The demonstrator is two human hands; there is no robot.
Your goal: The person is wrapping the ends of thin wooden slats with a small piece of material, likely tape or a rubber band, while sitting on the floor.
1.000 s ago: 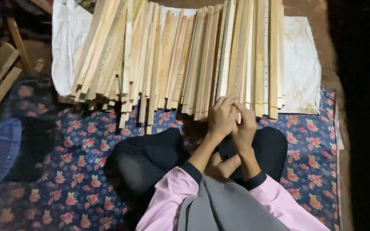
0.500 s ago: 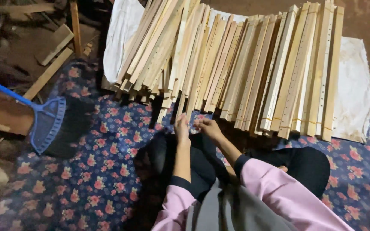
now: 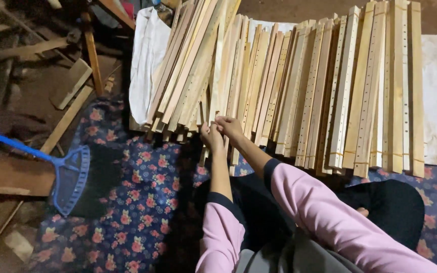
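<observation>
A: Wooden slats [image 3: 289, 86], pale and drilled with rows of small holes, lie side by side in a long leaning rank across the top of your view, resting on a white cloth [image 3: 145, 65]. Which one do you have in hand?

B: One narrow slat [image 3: 218, 76] near the left-centre of the rank. Your left hand [image 3: 212, 137] and your right hand [image 3: 228, 127] meet at its lower end, close together and touching, fingers curled round the wood in a pinch.

A: How do your arms lie?

B: Both reach forward from pink sleeves [image 3: 324, 217] with dark cuffs. Your right forearm runs in from the lower right; your left rises almost straight up from the bottom edge.

A: What lies beneath?

B: A dark floral mat [image 3: 137, 202] covers the floor in front of you, and your dark-clad legs are folded upon it. The lower ends of the slats overhang its far edge.

A: And to the left?

B: A blue mesh swatter [image 3: 69, 177] with a long blue handle lies at the mat's left border, well apart from your hands. Beyond it, scrap boards [image 3: 72, 83] lie scattered on the dim ground, together with an upright wooden leg [image 3: 92, 50].
</observation>
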